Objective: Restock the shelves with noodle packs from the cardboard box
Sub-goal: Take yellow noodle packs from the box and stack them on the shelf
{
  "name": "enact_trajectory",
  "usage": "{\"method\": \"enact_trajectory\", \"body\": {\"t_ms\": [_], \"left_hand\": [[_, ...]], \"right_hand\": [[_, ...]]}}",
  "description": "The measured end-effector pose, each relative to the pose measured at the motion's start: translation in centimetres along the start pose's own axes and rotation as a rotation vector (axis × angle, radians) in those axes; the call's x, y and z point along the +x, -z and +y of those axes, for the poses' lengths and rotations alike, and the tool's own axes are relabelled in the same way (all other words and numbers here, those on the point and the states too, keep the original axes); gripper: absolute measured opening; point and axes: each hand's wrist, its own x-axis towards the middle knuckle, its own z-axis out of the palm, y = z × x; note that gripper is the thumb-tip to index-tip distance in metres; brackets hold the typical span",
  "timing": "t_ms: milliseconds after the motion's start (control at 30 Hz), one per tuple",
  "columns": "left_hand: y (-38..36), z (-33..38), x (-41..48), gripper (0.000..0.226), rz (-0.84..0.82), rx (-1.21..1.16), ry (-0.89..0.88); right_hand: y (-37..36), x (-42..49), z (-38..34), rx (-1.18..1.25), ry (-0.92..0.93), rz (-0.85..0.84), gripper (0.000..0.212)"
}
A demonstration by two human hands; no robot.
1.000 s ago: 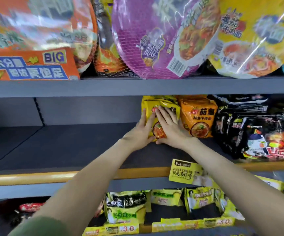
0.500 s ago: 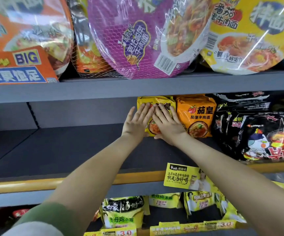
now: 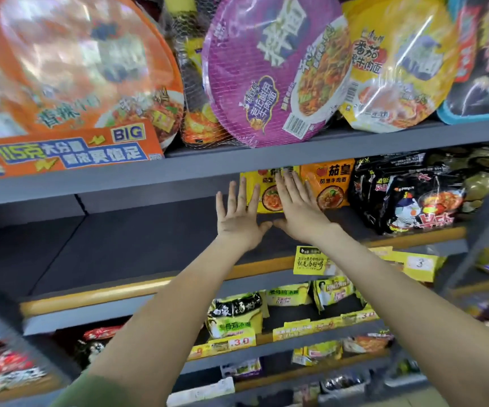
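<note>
One yellow plastic noodle pack (image 3: 266, 198) stands upright at the back of the grey metal shelf (image 3: 120, 245), just beside an orange noodle pack (image 3: 330, 186). My left hand (image 3: 239, 218) and right hand (image 3: 299, 212) lie flat against it, each grip spread, pinching nothing. Dark shelf shows to its left, so I judge most restocking remains.

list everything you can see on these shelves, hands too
orange noodle bowl: one, orange, top shelf left
purple noodle bowl: one, purple, netted, top shelf centre
yellow noodle bowl: one, yellow, top shelf right
yellow noodle pack: one, yellow, middle shelf, upright
orange noodle pack: one, orange, right of the yellow pack
black noodle packs: several, black, middle shelf right
yellow-green noodle packs: several, lower shelf
price tags: several, yellow, shelf edges
middle shelf: one, grey
left hand: open, fingers at yellow pack's left edge
right hand: open, flat on yellow pack
</note>
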Motion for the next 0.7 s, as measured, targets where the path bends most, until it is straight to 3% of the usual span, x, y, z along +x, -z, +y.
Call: {"method": "enact_trajectory", "body": {"t_ms": [133,500,567,700], "left_hand": [[1.2,-1.1,-5.5,0.083,-0.010,-0.035,-0.006],[0.0,-9.0,-21.7,0.079,0.282,0.017,0.163],[-0.8,-10.4,-25.5,0.074,0.273,0.005,0.228],[-4.2,-12.8,-33.2,0.076,0.068,0.013,0.278]], "right_hand": [[1.0,-4.7,-4.2,0.022,-0.028,-0.004,0.093],[1.6,-15.2,-17.6,0.125,0.202,0.111,0.075],[0.2,-17.3,-20.5,0.140,0.250,0.104,0.074],[-3.1,-22.2,-25.6,0.220,0.304,-0.027,0.074]]}}
